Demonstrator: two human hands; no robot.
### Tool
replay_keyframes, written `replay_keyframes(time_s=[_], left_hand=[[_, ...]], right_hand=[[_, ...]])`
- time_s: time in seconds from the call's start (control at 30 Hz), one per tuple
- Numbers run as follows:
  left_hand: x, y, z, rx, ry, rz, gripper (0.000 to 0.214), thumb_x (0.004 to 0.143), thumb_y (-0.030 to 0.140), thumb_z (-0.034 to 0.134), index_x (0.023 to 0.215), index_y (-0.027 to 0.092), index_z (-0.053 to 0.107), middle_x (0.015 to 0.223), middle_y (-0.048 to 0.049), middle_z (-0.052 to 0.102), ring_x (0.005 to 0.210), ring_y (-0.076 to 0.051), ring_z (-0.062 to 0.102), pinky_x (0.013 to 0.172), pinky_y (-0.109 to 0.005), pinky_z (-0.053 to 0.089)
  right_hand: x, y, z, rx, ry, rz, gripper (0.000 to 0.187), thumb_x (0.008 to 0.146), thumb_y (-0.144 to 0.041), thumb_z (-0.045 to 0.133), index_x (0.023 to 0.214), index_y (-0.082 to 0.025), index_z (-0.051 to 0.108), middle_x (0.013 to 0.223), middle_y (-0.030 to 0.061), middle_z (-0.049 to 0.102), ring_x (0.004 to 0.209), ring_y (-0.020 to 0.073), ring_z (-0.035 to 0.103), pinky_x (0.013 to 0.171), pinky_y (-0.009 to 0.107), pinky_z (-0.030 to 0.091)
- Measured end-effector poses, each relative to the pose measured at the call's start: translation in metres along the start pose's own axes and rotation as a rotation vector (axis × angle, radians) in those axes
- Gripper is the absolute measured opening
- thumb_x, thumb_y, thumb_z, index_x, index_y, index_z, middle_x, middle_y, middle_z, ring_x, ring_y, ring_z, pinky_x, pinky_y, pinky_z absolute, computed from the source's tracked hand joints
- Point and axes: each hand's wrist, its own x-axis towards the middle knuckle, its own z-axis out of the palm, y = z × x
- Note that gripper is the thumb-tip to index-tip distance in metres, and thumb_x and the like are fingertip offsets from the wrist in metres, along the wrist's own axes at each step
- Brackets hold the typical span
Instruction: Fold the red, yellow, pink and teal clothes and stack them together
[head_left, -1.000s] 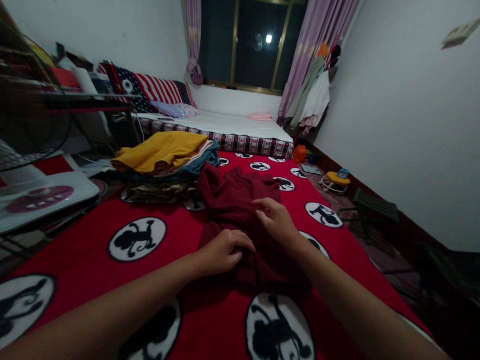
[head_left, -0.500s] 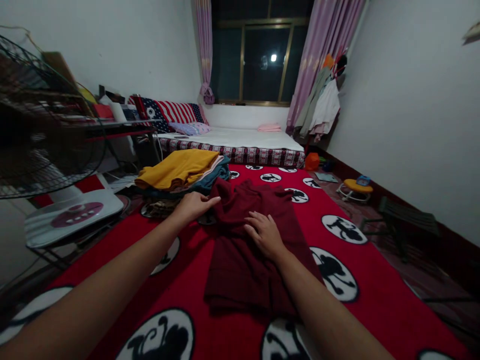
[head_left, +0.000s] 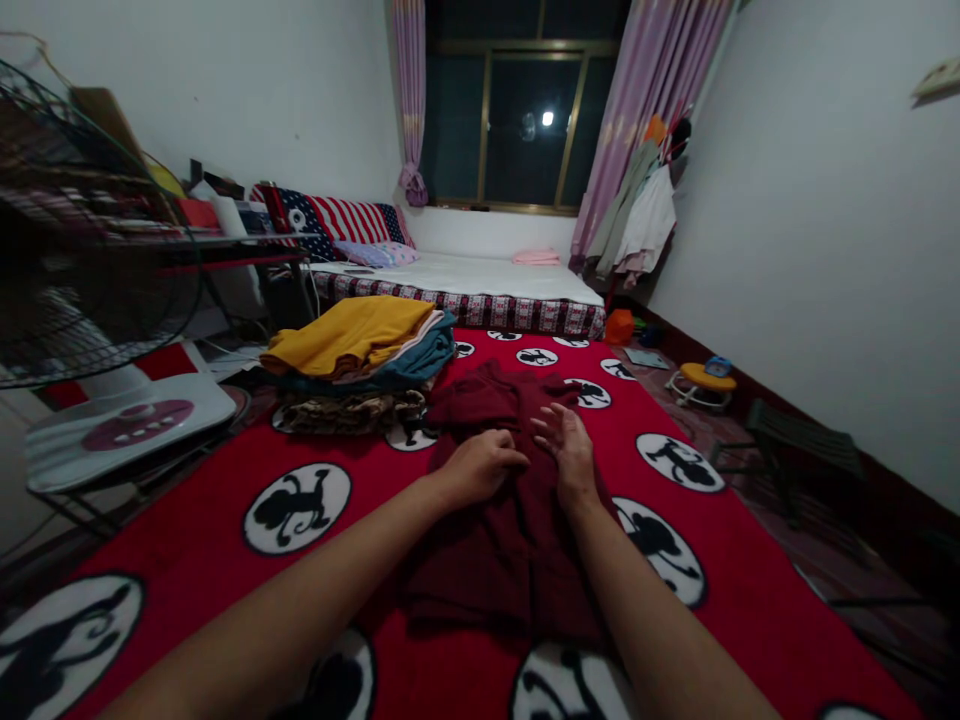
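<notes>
A dark red top (head_left: pixel 491 575) lies spread on the red blanket, its left side turned inward near the upper part. My left hand (head_left: pixel 484 465) is over the middle of the top, its fingers curled in a pinch on the cloth. To its right, my right hand (head_left: pixel 568 455) has its fingers apart above the top's right side and holds nothing. Left of the top stands a pile of folded clothes, with a yellow garment (head_left: pixel 352 335) uppermost, a teal garment (head_left: pixel 420 362) below it and a brown patterned one (head_left: pixel 337 413) at the bottom.
The red blanket (head_left: pixel 187 560) bears white circles with black monkey figures. At left, a fan (head_left: pixel 90 230) stands before a cluttered desk. A bed (head_left: pixel 465 270) is under the window. Along the right wall are a yellow stool (head_left: pixel 707 377) and a dark folding stool (head_left: pixel 799 430).
My left hand has moved right from the top's left edge to its middle, bringing that side inward. My right hand has shifted right and lifted, with its fingers spread.
</notes>
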Motion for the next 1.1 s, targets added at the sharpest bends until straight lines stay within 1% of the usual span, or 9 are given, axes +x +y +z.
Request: replay_keyframes(time_s=[0.17, 0.3, 0.43, 0.57, 0.67, 0.77, 0.83, 0.97, 1.1], left_hand=[[-0.014, 0.008, 0.028, 0.14, 0.079, -0.096, 0.038, 0.088, 0.013, 0.044, 0.115, 0.024, 0.068, 0.1, -0.0085, 0.059, 0.092, -0.021, 0.054, 0.083, -0.036, 0.048], [-0.014, 0.001, 0.036, 0.179, 0.122, -0.077, 0.04, 0.087, 0.014, 0.047, 0.12, 0.027, 0.065, 0.116, -0.0101, 0.059, 0.106, -0.026, 0.054, 0.091, -0.041, 0.048], [-0.015, -0.005, 0.041, 0.179, 0.131, -0.09, 0.038, 0.086, 0.013, 0.047, 0.119, 0.022, 0.065, 0.117, -0.0121, 0.06, 0.107, -0.027, 0.056, 0.092, -0.042, 0.05], [-0.02, 0.001, 0.033, 0.14, 0.172, -0.152, 0.034, 0.085, 0.013, 0.05, 0.116, 0.018, 0.062, 0.112, -0.0118, 0.06, 0.104, -0.026, 0.058, 0.091, -0.039, 0.051], [-0.022, 0.003, 0.023, 0.1, 0.297, -0.28, 0.053, 0.077, 0.008, 0.054, 0.129, 0.021, 0.052, 0.112, -0.0089, 0.057, 0.105, -0.024, 0.057, 0.091, -0.036, 0.05], [-0.02, -0.006, 0.015, 0.006, 0.466, -0.39, 0.057, 0.071, 0.004, 0.054, 0.126, 0.02, 0.053, 0.109, -0.007, 0.058, 0.102, -0.022, 0.057, 0.091, -0.034, 0.049], [-0.018, -0.016, 0.011, -0.083, 0.603, -0.455, 0.049, 0.069, 0.004, 0.055, 0.115, 0.019, 0.059, 0.099, -0.0049, 0.061, 0.093, -0.02, 0.059, 0.087, -0.033, 0.049], [-0.015, -0.028, 0.004, -0.252, 0.839, -0.552, 0.03, 0.069, 0.005, 0.056, 0.095, 0.017, 0.064, 0.086, -0.0023, 0.061, 0.08, -0.017, 0.059, 0.076, -0.029, 0.05], [-0.021, -0.02, -0.004, -0.215, 0.746, -0.395, 0.02, 0.073, 0.007, 0.055, 0.084, 0.018, 0.067, 0.09, -0.0033, 0.061, 0.086, -0.016, 0.058, 0.077, -0.028, 0.047]], right_hand=[[0.009, -0.012, 0.012, -0.291, -0.041, -0.251, 0.031, 0.083, -0.037, 0.055, 0.109, -0.019, 0.059, 0.114, 0.0106, 0.065, 0.104, 0.0227, 0.063, 0.087, 0.036, 0.052], [0.025, -0.031, 0.059, -0.676, -0.405, -0.506, 0.028, 0.078, -0.018, 0.062, 0.105, -0.022, 0.064, 0.111, 0.0052, 0.066, 0.109, 0.0203, 0.059, 0.097, 0.035, 0.046], [0.036, -0.036, 0.102, -1.233, -0.685, -0.466, 0.057, 0.067, -0.03, 0.078, 0.121, -0.022, 0.059, 0.126, 0.0098, 0.059, 0.117, 0.0267, 0.053, 0.092, 0.037, 0.048], [0.046, -0.038, 0.112, -1.401, -0.628, -0.361, 0.027, 0.078, -0.025, 0.064, 0.105, -0.022, 0.068, 0.111, 0.0111, 0.067, 0.107, 0.0266, 0.061, 0.086, 0.035, 0.047], [0.063, -0.046, 0.097, -1.179, -0.307, -0.292, 0.025, 0.085, -0.027, 0.05, 0.099, -0.019, 0.069, 0.099, 0.0097, 0.071, 0.096, 0.0249, 0.064, 0.083, 0.034, 0.047], [0.084, -0.056, 0.072, -0.564, 0.124, -0.171, 0.025, 0.083, -0.03, 0.048, 0.084, -0.016, 0.069, 0.081, 0.0043, 0.071, 0.081, 0.0198, 0.063, 0.079, 0.03, 0.048], [0.092, -0.063, 0.055, -0.112, 0.293, -0.052, 0.02, 0.08, -0.027, 0.051, 0.082, -0.015, 0.067, 0.073, 0.0006, 0.07, 0.073, 0.0162, 0.062, 0.075, 0.028, 0.05], [0.083, -0.07, 0.027, 0.512, 0.336, 0.212, 0.017, 0.082, -0.024, 0.048, 0.084, -0.017, 0.063, 0.068, -0.0019, 0.068, 0.064, 0.0139, 0.064, 0.07, 0.028, 0.055], [0.061, -0.07, -0.001, 0.708, 0.361, 0.27, 0.024, 0.088, -0.025, 0.04, 0.082, -0.019, 0.062, 0.071, -0.0017, 0.071, 0.068, 0.013, 0.067, 0.078, 0.03, 0.056]])
